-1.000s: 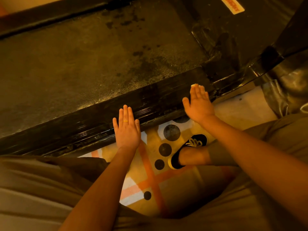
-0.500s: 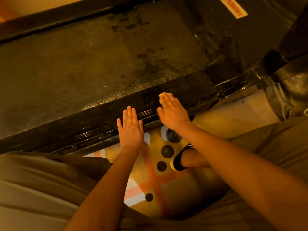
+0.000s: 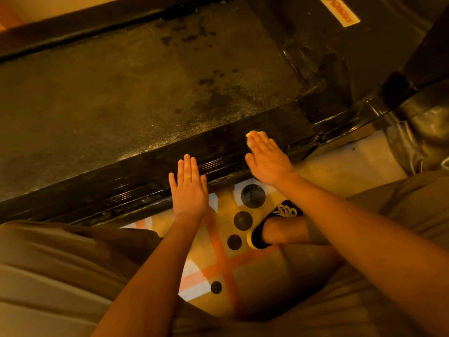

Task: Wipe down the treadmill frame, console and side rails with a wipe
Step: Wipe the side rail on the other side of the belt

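Rightward along the black side rail (image 3: 121, 186) the right hand (image 3: 267, 161) had slid a little since half a second before. The left hand (image 3: 188, 193) lay flat on the rail's near edge, fingers straight, holding nothing. The right hand, equally flat with straight fingers, pressed a pale wipe (image 3: 251, 134) onto the rail; only a corner showed at its fingertips.

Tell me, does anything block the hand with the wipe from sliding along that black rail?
Rightward in the picture, nothing visible blocks it. Leftward, the left hand rests flat on the near edge of the side rail, in the path of the right hand pressing the wipe.
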Demonstrator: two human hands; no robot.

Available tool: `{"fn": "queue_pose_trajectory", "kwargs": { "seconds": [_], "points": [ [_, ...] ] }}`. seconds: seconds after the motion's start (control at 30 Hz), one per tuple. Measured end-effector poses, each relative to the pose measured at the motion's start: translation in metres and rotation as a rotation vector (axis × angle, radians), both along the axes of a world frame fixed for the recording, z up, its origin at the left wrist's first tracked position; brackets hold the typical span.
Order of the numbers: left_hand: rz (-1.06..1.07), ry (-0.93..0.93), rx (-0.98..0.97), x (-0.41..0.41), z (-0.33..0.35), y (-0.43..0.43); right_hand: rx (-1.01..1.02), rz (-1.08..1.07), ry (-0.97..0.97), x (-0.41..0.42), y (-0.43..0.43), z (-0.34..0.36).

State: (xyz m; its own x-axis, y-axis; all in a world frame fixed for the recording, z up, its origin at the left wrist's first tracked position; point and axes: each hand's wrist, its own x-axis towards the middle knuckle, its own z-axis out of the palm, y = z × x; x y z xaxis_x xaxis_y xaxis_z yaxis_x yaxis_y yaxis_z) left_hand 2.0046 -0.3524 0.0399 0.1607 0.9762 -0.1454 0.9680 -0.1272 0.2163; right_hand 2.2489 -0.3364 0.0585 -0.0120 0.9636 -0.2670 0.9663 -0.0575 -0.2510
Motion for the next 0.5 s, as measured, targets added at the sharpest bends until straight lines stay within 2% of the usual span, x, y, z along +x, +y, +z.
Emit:
{"fn": "queue_pose_trajectory", "kwargs": {
  "seconds": [0.17,0.27,0.37,0.5],
  "points": [
    [0.0,-0.002,-0.014,-0.001,0.0,0.001,-0.035,-0.237,-0.093,0.084,0.014,0.005],
    [0.002,-0.01,-0.014,-0.001,0.0,0.001,-0.055,-0.269,-0.099,0.104,0.008,0.005],
    [0.003,-0.008,0.001,0.0,-0.002,0.0,-0.038,-0.299,-0.033,0.078,-0.001,0.006],
    [0.01,0.004,0.005,0.001,-0.002,-0.001,-0.017,-0.173,-0.002,0.009,-0.018,0.007]
  ]
}}
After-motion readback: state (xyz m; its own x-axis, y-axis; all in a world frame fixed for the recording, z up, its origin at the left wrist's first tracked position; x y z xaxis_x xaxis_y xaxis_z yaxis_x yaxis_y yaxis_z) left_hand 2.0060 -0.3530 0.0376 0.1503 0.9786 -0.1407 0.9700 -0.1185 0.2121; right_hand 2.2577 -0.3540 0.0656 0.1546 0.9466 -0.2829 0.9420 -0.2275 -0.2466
